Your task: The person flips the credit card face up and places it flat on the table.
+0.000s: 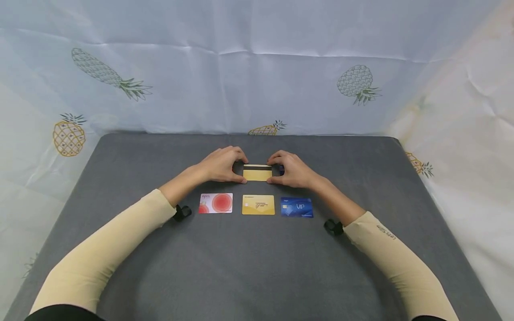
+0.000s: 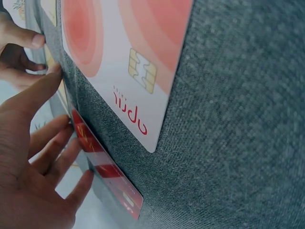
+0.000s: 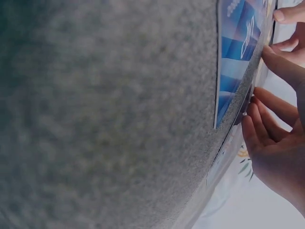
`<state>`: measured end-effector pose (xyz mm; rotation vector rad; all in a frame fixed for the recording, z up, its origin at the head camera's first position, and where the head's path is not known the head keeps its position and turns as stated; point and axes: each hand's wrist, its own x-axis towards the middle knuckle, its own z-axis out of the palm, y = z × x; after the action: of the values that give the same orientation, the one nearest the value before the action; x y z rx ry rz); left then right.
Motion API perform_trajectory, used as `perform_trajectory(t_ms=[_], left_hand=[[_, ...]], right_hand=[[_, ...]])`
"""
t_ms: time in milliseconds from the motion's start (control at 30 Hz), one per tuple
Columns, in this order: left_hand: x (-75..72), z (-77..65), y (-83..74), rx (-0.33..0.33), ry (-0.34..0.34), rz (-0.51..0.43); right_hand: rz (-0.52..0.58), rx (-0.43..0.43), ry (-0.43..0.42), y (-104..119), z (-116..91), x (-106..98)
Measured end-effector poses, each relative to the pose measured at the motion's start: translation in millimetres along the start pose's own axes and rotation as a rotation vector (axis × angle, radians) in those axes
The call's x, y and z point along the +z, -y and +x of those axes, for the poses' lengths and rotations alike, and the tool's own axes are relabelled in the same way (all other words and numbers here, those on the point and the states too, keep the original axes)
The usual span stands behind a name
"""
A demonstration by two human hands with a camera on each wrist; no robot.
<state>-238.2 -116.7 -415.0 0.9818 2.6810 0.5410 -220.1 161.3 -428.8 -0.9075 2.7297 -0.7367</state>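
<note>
"VIP" reads in white on a blue card (image 1: pixel 297 207), lined up on a grey worktop (image 1: pixel 257 267) with a gold card (image 1: pixel 258 205) and a white card (image 1: pixel 215 203) whose red logo is hard to make out; beyond that row of three, arms stretched forward, a person's left hand (image 1: pixel 222 165) and right hand (image 1: pixel 293 170) pinch opposite ends of one yellow striped card (image 1: pixel 258 175), with a red card (image 2: pixel 106 169) beside the left fingers
</note>
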Motion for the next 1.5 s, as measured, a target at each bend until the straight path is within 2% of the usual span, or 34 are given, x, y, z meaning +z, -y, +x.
perform_trajectory(t_ms=[300,567,900,1500], left_hand=[[3.3,0.5,2.1,0.007,-0.016,-0.021],[2.8,0.9,1.2,-0.019,0.0,-0.035],[4.3,1.2,1.8,-0.029,-0.018,-0.018],[-2.1,-3.9,2.7,-0.013,-0.143,-0.059]], right_hand=[[-0.036,-0.024,0.004,-0.9,0.6,0.0],[-0.077,-0.066,0.004,1.3,-0.5,-0.7],[-0.095,-0.095,-0.003,1.4,0.9,0.0],[-0.07,-0.038,-0.029,3.9,4.7,-8.7]])
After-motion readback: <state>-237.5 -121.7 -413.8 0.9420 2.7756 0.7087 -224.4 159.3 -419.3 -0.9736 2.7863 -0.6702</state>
